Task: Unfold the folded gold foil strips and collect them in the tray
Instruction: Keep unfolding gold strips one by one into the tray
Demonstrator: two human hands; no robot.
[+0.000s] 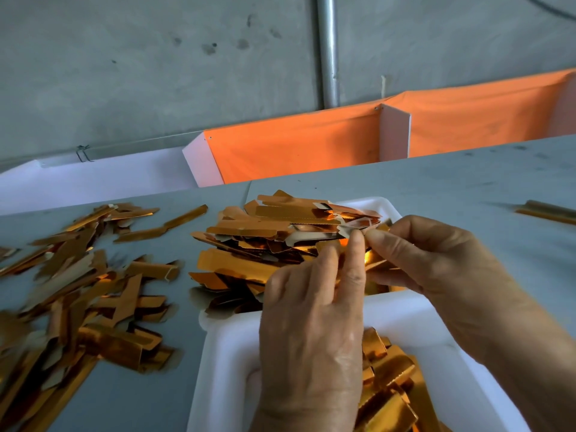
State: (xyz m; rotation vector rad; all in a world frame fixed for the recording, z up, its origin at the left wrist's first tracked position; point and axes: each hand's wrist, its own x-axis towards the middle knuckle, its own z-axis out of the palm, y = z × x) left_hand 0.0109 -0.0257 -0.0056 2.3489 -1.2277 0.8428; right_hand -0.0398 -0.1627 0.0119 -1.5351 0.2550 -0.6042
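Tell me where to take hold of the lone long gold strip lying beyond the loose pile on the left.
Pinch the long strip at its far end, coming from above: that end lies flat on bare table, apart from the pile.

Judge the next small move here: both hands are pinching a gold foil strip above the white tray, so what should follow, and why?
Probably pull the fingertips apart to open the strip. The left hand and right hand both pinch one small folded gold foil strip over the white tray, so it looks not yet unfolded; dropping it in comes after.
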